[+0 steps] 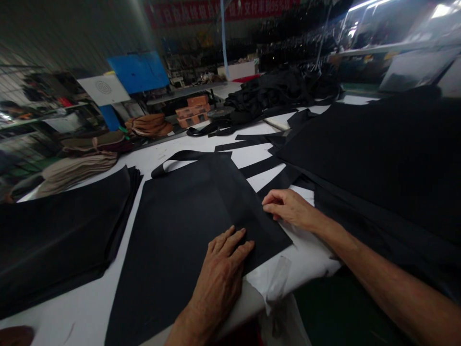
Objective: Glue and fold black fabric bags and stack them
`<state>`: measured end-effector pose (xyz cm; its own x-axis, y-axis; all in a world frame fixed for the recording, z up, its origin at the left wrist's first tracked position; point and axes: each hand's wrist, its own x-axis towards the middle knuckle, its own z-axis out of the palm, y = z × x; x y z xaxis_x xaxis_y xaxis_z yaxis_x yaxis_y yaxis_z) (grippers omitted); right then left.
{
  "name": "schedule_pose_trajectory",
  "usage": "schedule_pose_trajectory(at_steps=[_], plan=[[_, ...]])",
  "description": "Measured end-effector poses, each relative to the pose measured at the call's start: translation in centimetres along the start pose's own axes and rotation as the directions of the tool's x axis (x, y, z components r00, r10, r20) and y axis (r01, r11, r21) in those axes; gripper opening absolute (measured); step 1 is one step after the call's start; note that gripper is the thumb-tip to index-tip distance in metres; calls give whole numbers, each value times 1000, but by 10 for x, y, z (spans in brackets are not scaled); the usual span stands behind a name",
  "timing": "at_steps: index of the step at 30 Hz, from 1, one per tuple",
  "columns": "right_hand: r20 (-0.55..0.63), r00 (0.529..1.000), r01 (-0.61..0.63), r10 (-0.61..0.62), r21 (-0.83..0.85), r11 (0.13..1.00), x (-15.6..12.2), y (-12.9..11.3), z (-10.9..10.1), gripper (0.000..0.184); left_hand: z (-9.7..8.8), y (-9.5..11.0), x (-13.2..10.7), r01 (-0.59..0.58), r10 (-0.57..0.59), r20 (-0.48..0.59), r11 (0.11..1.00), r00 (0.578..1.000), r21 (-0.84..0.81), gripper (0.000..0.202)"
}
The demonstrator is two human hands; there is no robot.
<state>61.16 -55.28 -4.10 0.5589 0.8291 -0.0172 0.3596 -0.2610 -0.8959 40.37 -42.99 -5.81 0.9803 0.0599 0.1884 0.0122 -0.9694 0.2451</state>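
A black fabric bag panel [176, 226] with a loop handle [180, 156] lies flat on the white table [86, 307] in front of me. My left hand [223, 269] rests flat on the panel's near right part, fingers stretched out and slightly spread. My right hand [288, 206] sits at the panel's right edge, fingers curled and pinched on the fabric edge there.
A stack of black panels [54, 235] lies at the left. More black fabric sheets [378, 158] and strips [259, 166] cover the right side. A heap of black straps [277, 91] sits at the back. Tan fabric piles [79, 166] and orange boxes [192, 111] stand far left.
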Motion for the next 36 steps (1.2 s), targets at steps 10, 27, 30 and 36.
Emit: schedule_pose_trajectory(at_steps=[10,27,30,36], plan=[[19,993,122,-120,-212,970,-32,-5,11,6,-2,2,-1,-7,7,-12,1000,1000,13,41],[177,974,214,-142,-506,836,-39,-8,14,7,-2,6,-4,-36,40,-120,999,992,30,39],[182,975,206,-130,-504,839,-39,-11,14,6,-4,8,-7,-84,79,-127,996,989,-33,38],[186,976,191,-110,-508,840,-39,-13,13,7,-12,13,-5,-102,106,48,993,993,-64,31]])
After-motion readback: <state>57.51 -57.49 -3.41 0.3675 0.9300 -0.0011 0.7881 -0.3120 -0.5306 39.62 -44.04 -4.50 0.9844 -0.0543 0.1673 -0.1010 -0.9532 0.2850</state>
